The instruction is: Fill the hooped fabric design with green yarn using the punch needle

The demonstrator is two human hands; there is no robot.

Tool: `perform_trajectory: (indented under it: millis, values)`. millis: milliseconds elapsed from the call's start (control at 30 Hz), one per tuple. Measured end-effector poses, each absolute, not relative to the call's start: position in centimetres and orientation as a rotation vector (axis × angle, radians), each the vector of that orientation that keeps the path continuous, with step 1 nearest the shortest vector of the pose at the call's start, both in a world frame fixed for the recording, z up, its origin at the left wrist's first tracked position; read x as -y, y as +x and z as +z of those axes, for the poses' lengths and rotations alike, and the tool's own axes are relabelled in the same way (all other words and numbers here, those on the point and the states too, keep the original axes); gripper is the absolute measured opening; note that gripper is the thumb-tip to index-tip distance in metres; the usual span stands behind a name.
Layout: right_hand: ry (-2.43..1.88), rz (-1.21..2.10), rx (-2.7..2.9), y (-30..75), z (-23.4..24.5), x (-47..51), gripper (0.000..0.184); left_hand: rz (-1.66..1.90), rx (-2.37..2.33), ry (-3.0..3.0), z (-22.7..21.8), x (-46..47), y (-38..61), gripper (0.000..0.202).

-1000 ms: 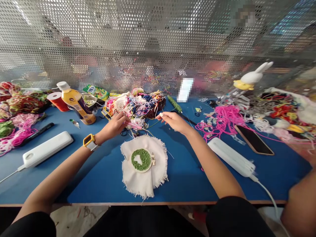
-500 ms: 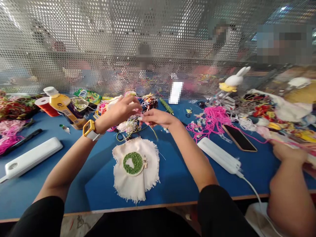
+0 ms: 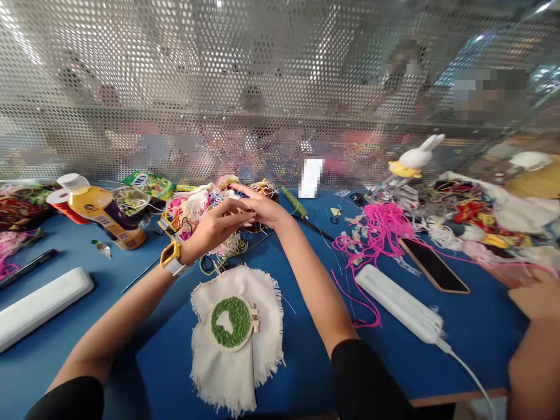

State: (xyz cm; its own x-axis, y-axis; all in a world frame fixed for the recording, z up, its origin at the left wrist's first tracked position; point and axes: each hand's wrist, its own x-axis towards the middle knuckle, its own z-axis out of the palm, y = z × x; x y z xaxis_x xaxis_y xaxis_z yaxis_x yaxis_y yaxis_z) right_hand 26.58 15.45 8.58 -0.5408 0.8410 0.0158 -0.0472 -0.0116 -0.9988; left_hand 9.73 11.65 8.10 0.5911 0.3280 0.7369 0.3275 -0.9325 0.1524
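Both forearms are slanting inward, the left hand (image 3: pixel 219 227) overlapping the right hand (image 3: pixel 265 210) with fingers bent, near the yarn pile (image 3: pixel 192 212); whether either is gripping anything, I cannot tell. Hooped cloth (image 3: pixel 234 335) is lying between the forearms, blue tabletop (image 3: pixel 168 329) showing on both sides. A perforated screen (image 3: pixel 196 116) is standing behind; the table's edge (image 3: pixel 459 398) is showing at lower right.
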Motion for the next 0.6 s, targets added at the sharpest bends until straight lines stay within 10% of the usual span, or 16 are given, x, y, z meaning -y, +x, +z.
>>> perform_trajectory:
  millis: [600]
  values:
    - [-0.831,1.302,1.988,25.7,9.4,-11.9,0.026,1.664,-0.724,1.590,10.1,-10.7,8.7,0.027]
